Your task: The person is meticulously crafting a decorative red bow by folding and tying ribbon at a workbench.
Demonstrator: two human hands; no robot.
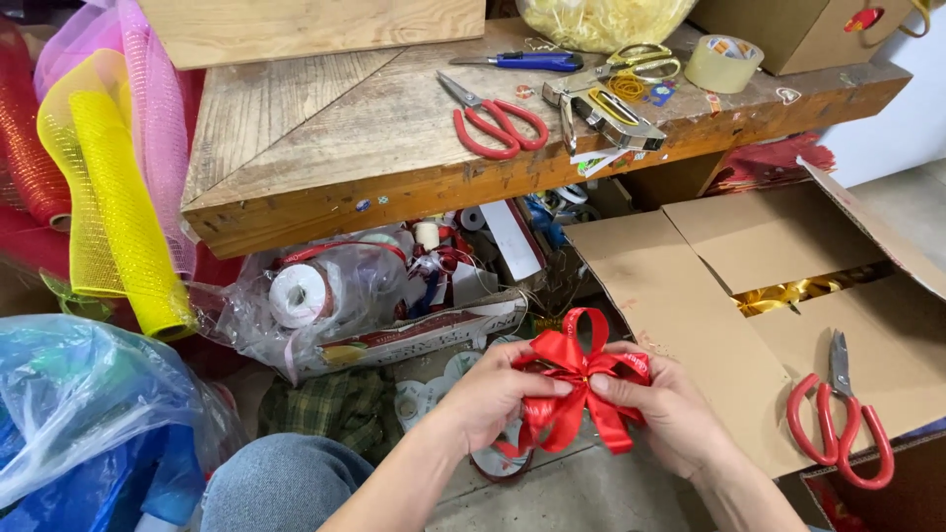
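Both hands meet low in front of the bench, below its front edge, closed on a glossy red satin ribbon bow [576,379] with several loops and hanging tails. The left hand [498,394] pinches the bow's left loops between thumb and fingers; the right hand [665,404] grips the right side, thumb pressed near the knot. On the worn wooden bench [325,148], red-handled scissors [493,123] lie near the front edge, a metal staple gun [601,113] just beside them, and a roll of clear packing tape [722,62] toward the far right corner. A second pair of red-handled scissors [838,424] rests on the open cardboard box flap [690,315] right of the hands.
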